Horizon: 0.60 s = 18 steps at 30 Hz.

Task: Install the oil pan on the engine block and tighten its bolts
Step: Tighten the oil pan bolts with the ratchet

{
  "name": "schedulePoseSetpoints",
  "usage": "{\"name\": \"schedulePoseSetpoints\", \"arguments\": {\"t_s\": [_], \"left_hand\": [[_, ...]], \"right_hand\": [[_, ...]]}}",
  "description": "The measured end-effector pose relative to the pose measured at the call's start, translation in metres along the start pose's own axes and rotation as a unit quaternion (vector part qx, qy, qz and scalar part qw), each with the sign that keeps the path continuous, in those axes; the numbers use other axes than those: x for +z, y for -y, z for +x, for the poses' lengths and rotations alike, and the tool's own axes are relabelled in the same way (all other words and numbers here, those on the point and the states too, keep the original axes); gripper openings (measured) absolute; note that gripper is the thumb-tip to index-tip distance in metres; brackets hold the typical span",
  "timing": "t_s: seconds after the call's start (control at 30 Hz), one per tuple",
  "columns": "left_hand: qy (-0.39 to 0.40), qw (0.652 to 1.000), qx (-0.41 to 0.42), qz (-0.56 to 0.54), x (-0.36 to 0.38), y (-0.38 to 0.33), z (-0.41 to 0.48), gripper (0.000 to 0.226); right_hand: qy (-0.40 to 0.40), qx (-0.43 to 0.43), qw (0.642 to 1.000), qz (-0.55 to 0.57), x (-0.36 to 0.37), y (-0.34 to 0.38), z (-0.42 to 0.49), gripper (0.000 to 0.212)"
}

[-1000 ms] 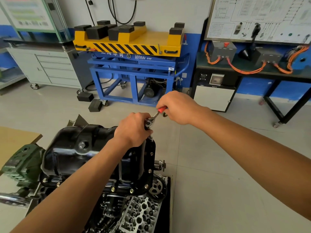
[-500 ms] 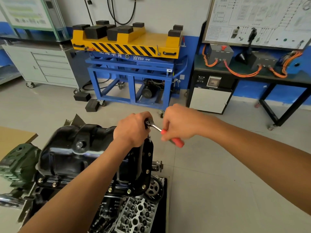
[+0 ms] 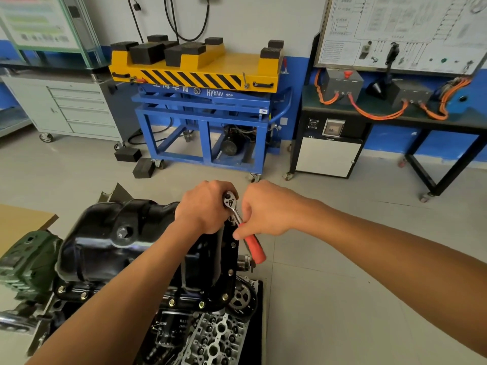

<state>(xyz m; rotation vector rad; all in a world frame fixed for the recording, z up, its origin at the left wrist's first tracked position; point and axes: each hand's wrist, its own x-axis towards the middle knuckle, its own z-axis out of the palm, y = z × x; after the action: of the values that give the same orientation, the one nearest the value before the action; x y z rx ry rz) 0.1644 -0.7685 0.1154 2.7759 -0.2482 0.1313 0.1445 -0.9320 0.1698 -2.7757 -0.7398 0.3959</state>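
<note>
the oil pan [image 3: 110, 241] is a glossy black stamped-steel tub with rounded, lumpy corners and a grey hex drain plug [image 3: 123, 233] on its side. it sits upside-up on the engine block [image 3: 184, 304], its flat flange running round the bottom edge. a row of small bright bolts [image 3: 225, 296] dots that flange.

both hands are on the ratchet [image 3: 230, 201] at the far right corner of the pan. the left hand [image 3: 203, 209] is wrapped over the shiny chrome head, fingers curled round it. the right hand [image 3: 266, 209] pinches the thin steel shank right where the smooth red grip starts, so most of the grip sticks out below the fingers. the two hands are nearly touching.

below the pan there's a rough cast-aluminium cylinder head [image 3: 216, 335] full of round holes, and a toothed sprocket [image 3: 241, 297] beside the flange. behind, a yellow lift table [image 3: 195, 72] with black hazard stripes and chunky rubber blocks on a blue steel frame.

compared with half a second ago the handle has swung round – it pointed out to the right then, now it angles down toward the camera along the pan's edge. the right hand came in close to the left with it. the left hand hasn't budged off the head.
</note>
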Motion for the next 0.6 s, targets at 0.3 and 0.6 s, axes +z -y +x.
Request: {"name": "schedulePoseSetpoints", "arguments": {"t_s": [0.3, 0.6], "left_hand": [[0.000, 1.000, -0.004, -0.020, 0.001, 0.000, 0.001, 0.021], [0.005, 1.000, -0.018, -0.020, 0.000, -0.001, 0.001, 0.023]], "right_hand": [[-0.099, 0.027, 0.981, -0.163, -0.029, -0.013, 0.004, 0.025], [-0.165, -0.020, 0.965, -0.203, -0.031, -0.013, 0.038, 0.025]]}}
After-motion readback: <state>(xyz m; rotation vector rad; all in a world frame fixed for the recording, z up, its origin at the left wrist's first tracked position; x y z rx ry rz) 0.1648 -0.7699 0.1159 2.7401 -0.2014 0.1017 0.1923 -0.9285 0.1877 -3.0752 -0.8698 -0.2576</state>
